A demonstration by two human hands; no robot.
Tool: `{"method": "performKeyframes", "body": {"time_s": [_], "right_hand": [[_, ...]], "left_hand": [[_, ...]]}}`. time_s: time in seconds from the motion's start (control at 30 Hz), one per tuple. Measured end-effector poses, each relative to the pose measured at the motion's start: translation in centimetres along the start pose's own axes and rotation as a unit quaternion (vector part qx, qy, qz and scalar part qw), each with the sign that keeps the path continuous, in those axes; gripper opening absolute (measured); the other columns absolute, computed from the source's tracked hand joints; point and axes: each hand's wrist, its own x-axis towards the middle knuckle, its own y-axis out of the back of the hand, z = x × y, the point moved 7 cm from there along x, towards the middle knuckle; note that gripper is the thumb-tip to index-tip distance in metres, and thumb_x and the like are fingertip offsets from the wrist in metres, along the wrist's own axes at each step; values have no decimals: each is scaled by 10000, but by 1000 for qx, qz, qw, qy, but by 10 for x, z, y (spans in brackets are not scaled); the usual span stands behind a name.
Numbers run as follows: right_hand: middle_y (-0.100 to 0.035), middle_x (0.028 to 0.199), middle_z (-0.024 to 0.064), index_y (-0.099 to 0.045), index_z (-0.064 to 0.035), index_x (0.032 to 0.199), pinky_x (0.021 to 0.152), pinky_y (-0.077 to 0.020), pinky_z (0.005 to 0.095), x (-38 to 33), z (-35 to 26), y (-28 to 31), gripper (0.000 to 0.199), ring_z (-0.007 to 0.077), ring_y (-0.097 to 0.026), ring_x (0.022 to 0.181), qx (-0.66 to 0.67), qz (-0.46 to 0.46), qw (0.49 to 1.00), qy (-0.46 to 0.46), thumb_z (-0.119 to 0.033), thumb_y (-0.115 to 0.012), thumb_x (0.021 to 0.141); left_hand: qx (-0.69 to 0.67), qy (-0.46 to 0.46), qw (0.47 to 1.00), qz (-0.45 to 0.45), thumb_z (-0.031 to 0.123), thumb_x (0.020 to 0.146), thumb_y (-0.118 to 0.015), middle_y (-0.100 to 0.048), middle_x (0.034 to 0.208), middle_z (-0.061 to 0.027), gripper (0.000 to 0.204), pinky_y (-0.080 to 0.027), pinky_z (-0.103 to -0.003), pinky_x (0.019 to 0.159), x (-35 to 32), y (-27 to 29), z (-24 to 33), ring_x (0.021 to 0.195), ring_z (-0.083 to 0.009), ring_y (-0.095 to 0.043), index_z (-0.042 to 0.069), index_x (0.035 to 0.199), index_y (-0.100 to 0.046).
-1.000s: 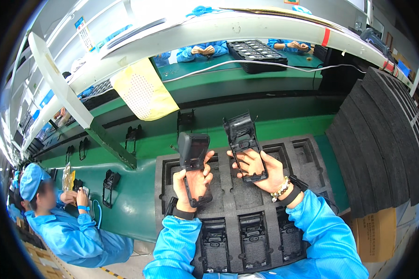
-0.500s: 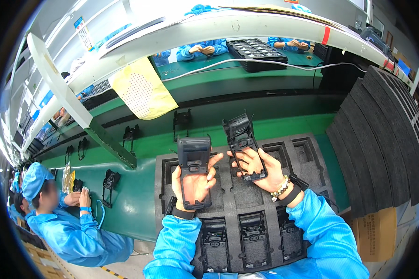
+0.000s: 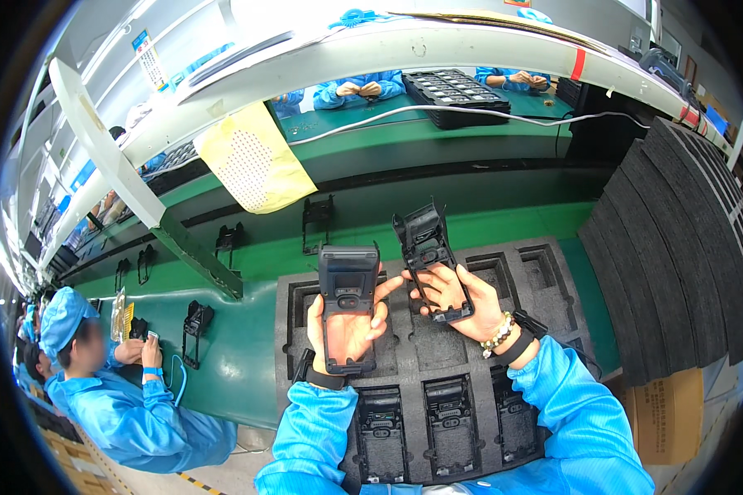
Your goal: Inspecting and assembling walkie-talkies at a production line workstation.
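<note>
My left hand [image 3: 314, 323] is closed round a black plastic device housing [image 3: 348, 268], held upright with its palm showing through the large opening. My right hand [image 3: 483, 307] grips a second black housing [image 3: 425, 235], tilted with its top leaning left; the fingers pass behind and through its opening. The two housings are side by side, slightly apart, above a grey foam tray [image 3: 409, 404]. In the tray's near row lie similar black housings [image 3: 451, 421], partly covered by my right sleeve at the right. Compartments farther back show bare foam.
Stacked dark foam trays [image 3: 669, 256] rise at the right, above a cardboard box [image 3: 669, 417]. Across the green line ahead stand several black frames [image 3: 318, 216]. A white shelf beam [image 3: 421, 58] with a hanging yellow sheet [image 3: 252, 161] spans overhead. A co-worker [image 3: 132, 412] sits at left.
The housing in my left hand has shifted slightly right, and its fingers have moved a little. The right one has barely moved. Frames on the green line have slid slightly left.
</note>
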Motion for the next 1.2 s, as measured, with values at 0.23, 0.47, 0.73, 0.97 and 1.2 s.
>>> {"method": "performKeyframes", "body": {"time_s": [0.23, 0.47, 0.73, 0.97, 1.2], "right_hand": [[-424, 1490, 169, -358, -42, 1475, 937, -486, 368, -1, 0, 0, 620, 257, -531, 1218, -4, 1, 1000, -3, -466, -367, 1021], [-422, 1492, 165, -374, -53, 1464, 929, -486, 366, -1, 1, -1, 614, 254, -529, 1216, -10, 0, 1000, -1, -472, -379, 1016], [-421, 1493, 152, -369, -59, 1470, 930, -477, 356, -1, 0, -1, 608, 244, -525, 1213, -25, 2, 1000, -1, -466, -375, 1018], [-444, 1465, 69, -359, -80, 1485, 900, -407, 284, -4, -5, 8, 628, 155, -492, 1144, -139, 47, 987, 57, -429, -479, 977], [-460, 1449, 58, -373, -84, 1474, 895, -408, 285, -5, -8, 6, 646, 141, -499, 1119, -170, 49, 982, 63, -438, -516, 953]], "left_hand": [[15, 1, 1000, -22, 690, 826, -469, -392, 1467, -281, 1030, -394, -275, 548, 0, -1, 0, 702, -184, -471, 11, 1544, -179], [15, -8, 1000, -21, 676, 834, -472, -471, 1387, -280, 1018, -403, -278, 561, -2, 5, 0, 708, -197, -475, 2, 1539, -182], [28, -17, 999, -43, 667, 859, -452, -501, 1344, -289, 993, -410, -285, 553, 0, 5, 2, 692, -201, -481, -20, 1528, -195], [-2, -11, 1000, -23, 717, 868, -410, -472, 1386, -293, 1004, -410, -285, 551, 0, 4, 2, 687, -200, -481, -8, 1530, -200], [-2, -11, 999, -30, 705, 886, -389, -472, 1388, -284, 962, -412, -296, 562, 0, 3, 1, 703, -206, -481, 7, 1528, -228]]}}
